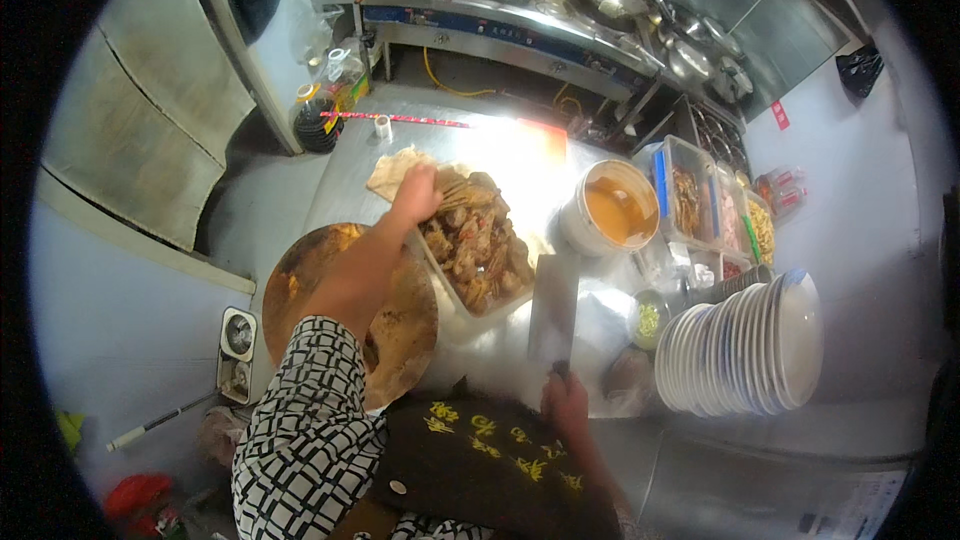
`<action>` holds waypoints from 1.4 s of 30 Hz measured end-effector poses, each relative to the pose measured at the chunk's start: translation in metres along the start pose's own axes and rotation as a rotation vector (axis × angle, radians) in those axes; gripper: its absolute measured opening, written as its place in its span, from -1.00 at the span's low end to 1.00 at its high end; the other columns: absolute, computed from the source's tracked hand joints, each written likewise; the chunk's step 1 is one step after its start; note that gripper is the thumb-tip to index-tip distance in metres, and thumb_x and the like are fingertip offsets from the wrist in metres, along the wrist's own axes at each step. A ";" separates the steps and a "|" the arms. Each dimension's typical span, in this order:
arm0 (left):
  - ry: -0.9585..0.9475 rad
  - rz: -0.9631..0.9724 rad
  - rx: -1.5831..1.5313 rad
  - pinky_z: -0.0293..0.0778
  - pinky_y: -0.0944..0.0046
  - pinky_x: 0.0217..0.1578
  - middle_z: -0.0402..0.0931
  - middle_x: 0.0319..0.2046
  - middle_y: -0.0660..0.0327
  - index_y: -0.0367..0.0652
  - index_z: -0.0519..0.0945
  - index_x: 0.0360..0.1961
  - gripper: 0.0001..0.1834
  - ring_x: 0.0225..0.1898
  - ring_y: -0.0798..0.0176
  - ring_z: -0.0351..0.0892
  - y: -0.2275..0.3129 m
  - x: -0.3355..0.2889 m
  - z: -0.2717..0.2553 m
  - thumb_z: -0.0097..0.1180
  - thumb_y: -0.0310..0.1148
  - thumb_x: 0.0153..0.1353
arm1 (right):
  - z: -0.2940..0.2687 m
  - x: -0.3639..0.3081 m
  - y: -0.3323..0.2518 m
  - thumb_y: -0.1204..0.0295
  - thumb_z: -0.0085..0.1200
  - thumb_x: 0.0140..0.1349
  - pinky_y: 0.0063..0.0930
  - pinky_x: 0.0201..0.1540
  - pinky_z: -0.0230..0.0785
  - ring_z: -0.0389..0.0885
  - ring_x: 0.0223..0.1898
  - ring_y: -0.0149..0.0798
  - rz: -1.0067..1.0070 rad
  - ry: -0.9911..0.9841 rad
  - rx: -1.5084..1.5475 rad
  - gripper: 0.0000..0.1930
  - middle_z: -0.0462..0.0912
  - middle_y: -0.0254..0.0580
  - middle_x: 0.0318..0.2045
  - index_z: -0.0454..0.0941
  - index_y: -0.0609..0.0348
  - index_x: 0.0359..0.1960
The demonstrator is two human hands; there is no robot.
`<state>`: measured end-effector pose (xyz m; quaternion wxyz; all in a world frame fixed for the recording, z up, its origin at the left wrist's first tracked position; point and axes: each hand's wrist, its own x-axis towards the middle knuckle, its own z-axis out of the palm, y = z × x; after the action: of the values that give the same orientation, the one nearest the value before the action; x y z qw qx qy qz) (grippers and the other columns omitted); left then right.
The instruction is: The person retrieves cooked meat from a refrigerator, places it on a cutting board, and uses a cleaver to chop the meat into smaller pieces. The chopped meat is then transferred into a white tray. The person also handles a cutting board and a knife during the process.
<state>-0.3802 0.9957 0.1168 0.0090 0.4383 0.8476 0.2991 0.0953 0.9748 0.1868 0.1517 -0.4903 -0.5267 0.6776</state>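
Note:
My left hand [418, 196] reaches across the round wooden chopping block [400, 345] to the far left corner of a clear plastic box of brown cooked meat pieces [480, 250]. Its fingers are curled down at the edge of the meat; what they grip is hidden. A crumpled tan cloth or sheet [392, 172] lies just beyond that hand. Close to my body, my right hand [567, 402] is closed round the handle of a cleaver [554, 310]. The broad blade points away from me, beside the box's right near corner and apart from the meat.
A white tub of orange-brown liquid [618, 205] stands right of the box. Plates [735, 345] are stacked on edge at the right, near a bowl of chopped greens [650, 318] and food containers [690, 190]. A stove with woks [520, 25] lines the back.

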 end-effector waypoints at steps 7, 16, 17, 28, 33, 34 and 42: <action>-0.048 -0.548 -0.390 0.48 0.08 -0.20 0.59 -0.32 -0.11 -0.37 0.52 -0.16 -0.59 -0.22 -0.02 0.62 0.043 -0.084 -0.082 0.08 -0.21 0.12 | 0.000 0.003 0.010 0.33 -0.04 0.33 -0.53 -0.72 0.16 0.33 -0.72 -0.46 -0.007 -0.025 -0.026 -0.80 0.40 -0.35 -0.62 0.43 0.21 -0.17; -0.169 -0.657 -0.075 0.38 -0.05 0.04 0.44 -0.01 -0.21 -0.35 0.33 0.10 -0.38 0.00 -0.24 0.46 0.063 -0.205 -0.013 0.13 -0.12 0.14 | 0.030 0.019 0.008 0.21 -0.01 0.33 -0.42 -0.49 0.34 0.44 -0.57 -0.38 0.003 -0.262 -0.235 -0.71 0.48 -0.28 -0.54 0.46 0.21 -0.17; -0.076 -0.605 -0.025 0.37 -0.04 0.06 0.43 0.01 -0.21 -0.35 0.33 0.11 -0.37 0.03 -0.23 0.44 0.066 -0.211 -0.015 0.13 -0.12 0.14 | 0.035 0.024 0.010 0.18 -0.01 0.32 -0.37 -0.44 0.36 0.46 -0.54 -0.36 -0.033 -0.281 -0.304 -0.68 0.50 -0.25 -0.52 0.45 0.23 -0.15; 0.039 -0.565 -0.339 0.44 -0.01 -0.08 0.53 -0.19 -0.12 -0.30 0.48 -0.05 -0.59 -0.09 -0.16 0.52 0.074 -0.266 -0.021 0.16 -0.33 0.10 | 0.104 0.032 0.019 0.13 -0.03 0.29 0.03 -0.15 0.38 0.55 -0.18 0.29 -0.295 -0.331 -0.799 -0.56 0.58 0.24 -0.26 0.34 0.21 0.03; 0.097 -0.614 -0.327 0.47 0.00 -0.17 0.56 -0.28 -0.09 -0.30 0.50 -0.11 -0.65 -0.20 -0.15 0.57 0.079 -0.271 -0.010 0.17 -0.31 0.12 | 0.126 0.035 0.015 0.18 -0.03 0.28 0.12 -0.19 0.40 0.57 -0.22 0.35 -0.396 -0.349 -0.890 -0.56 0.59 0.31 -0.29 0.31 0.22 0.05; 0.119 -0.595 -0.326 0.47 0.01 -0.18 0.57 -0.30 -0.08 -0.30 0.50 -0.13 -0.66 -0.21 -0.15 0.57 0.076 -0.274 -0.008 0.16 -0.30 0.13 | 0.128 0.037 0.015 0.18 -0.03 0.28 0.12 -0.20 0.41 0.57 -0.22 0.35 -0.398 -0.340 -0.896 -0.56 0.59 0.31 -0.29 0.30 0.23 0.05; 0.165 -0.540 -0.361 0.49 0.03 -0.21 0.60 -0.27 -0.09 -0.28 0.55 -0.09 -0.61 -0.23 -0.16 0.59 0.035 -0.243 -0.044 0.04 -0.17 0.24 | 0.133 0.018 -0.009 0.21 -0.05 0.30 0.12 -0.15 0.39 0.56 -0.17 0.34 -0.410 -0.279 -0.864 -0.58 0.58 0.34 -0.26 0.27 0.23 0.06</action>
<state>-0.2172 0.8069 0.1110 0.0970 0.1635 0.8644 0.4656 -0.0253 0.9162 0.1808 -0.0075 -0.2993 -0.8602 0.4127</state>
